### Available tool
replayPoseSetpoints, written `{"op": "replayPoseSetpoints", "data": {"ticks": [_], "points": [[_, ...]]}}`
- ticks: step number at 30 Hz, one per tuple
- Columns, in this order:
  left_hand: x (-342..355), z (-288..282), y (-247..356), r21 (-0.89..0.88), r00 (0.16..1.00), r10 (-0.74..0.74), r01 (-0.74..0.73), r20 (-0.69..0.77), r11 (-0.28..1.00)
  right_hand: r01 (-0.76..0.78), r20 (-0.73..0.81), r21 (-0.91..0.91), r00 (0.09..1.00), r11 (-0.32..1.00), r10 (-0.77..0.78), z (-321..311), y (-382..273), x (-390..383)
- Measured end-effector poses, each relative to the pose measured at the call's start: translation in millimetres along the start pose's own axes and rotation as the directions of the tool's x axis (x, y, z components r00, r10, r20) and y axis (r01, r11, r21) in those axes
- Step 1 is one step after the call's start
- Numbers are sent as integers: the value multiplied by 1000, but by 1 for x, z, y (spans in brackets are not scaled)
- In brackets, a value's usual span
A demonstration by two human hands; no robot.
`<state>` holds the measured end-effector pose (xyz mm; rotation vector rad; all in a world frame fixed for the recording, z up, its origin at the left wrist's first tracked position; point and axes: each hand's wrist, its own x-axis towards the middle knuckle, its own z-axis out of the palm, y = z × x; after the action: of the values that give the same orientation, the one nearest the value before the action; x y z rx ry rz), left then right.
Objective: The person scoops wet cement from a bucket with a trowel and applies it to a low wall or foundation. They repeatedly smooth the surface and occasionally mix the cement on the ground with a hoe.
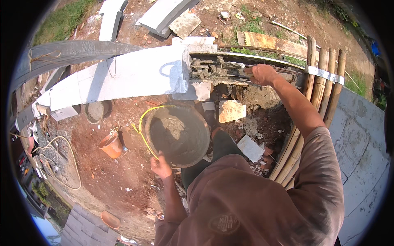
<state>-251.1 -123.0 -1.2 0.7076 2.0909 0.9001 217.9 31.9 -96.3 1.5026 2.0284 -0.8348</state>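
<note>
My left hand (161,165) grips the near rim of a round bucket (202,119), where its yellow cord handle (141,125) meets the edge. Wet grey mortar (174,133) fills much of the bucket, with a lighter lump in the middle. My right arm reaches forward over a narrow wall top, and my right hand (262,75) is closed low above it. What its fingers hold, if anything, cannot be made out. Beside that hand, rough clumps of mortar (215,67) lie in the channel between the wall's edges, next to the end of a white block course (135,74).
Bamboo poles (318,94), bound by a pale strip, stand to the right of my arm. An orange bucket (111,144) and a round grey container (97,111) are on the soil at left. A loose slab (250,148) and a pale block (232,111) lie near my legs.
</note>
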Motion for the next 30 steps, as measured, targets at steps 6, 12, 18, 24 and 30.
{"op": "replayPoseSetpoints", "data": {"ticks": [6,12,18,24,30], "points": [[2,-1,-14,2,1000,27,-27,-3,1000,-69,172,263,985,962,24,-43,-10,-22],[6,5,-31,-64,999,44,-42,32,997,92,-151,126,986,988,-73,-69,-11,-116],[0,0,-24,-43,999,1,1,35,999,-45,89,-192,994,980,63,-67,-74,-23],[-4,-13,-21,-94,1000,2,-2,9,996,45,-122,-53,991,998,-51,-73,-72,-65],[-2,-9,-14,-124,1000,-23,25,11,992,-63,34,-145,997,987,69,-73,-88,-26]]}}
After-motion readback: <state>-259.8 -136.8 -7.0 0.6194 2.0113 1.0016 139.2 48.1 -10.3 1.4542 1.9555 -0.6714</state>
